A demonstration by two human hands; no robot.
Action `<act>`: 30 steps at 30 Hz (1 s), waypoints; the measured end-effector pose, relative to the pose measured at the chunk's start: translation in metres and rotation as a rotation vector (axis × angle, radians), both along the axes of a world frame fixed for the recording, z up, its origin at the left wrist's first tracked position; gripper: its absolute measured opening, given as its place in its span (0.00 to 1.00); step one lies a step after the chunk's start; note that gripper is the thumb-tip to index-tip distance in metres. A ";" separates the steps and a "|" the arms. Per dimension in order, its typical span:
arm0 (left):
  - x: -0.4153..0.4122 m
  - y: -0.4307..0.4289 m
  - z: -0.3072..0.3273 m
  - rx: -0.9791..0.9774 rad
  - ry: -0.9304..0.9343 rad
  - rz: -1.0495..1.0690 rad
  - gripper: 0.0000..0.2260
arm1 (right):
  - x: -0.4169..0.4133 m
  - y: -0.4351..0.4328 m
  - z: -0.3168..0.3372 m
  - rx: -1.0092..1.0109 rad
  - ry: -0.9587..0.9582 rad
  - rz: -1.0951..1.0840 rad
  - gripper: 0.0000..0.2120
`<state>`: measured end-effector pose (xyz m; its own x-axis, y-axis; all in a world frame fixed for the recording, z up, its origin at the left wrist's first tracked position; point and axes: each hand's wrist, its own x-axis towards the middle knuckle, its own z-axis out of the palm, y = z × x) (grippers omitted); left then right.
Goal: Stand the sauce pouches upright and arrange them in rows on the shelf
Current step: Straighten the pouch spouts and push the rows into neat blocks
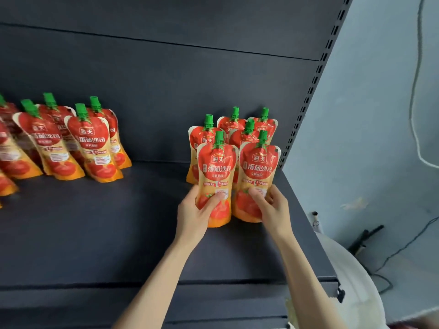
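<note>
Red and orange sauce pouches with green caps stand on a dark shelf (118, 233). At the right end, several pouches (247, 131) stand upright in two rows against the back panel. My left hand (194, 214) grips the lower part of the front left pouch (217, 169). My right hand (273, 207) grips the lower part of the front right pouch (257, 169). Both held pouches are upright, side by side, their bases at the shelf surface. A second group of pouches (92, 143) stands on the left, leaning slightly.
The shelf's slotted upright post (311, 91) runs along the right end, right behind the right-hand rows. A bare stretch of shelf lies between the two groups. Beyond the shelf are a grey wall (380, 115), cables and a white round object (351, 281).
</note>
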<state>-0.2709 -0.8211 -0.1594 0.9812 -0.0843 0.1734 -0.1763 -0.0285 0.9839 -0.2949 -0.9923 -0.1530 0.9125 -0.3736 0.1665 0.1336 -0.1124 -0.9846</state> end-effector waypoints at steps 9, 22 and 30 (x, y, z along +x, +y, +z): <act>-0.026 0.110 0.017 -0.023 -0.026 0.103 0.12 | -0.012 0.102 0.016 0.109 -0.058 0.167 0.06; 0.000 0.312 0.010 0.022 -0.068 0.103 0.12 | 0.004 0.310 0.009 0.114 -0.058 0.158 0.10; 0.043 0.346 0.009 0.073 -0.090 0.143 0.11 | 0.038 0.340 0.012 -0.020 -0.059 0.070 0.09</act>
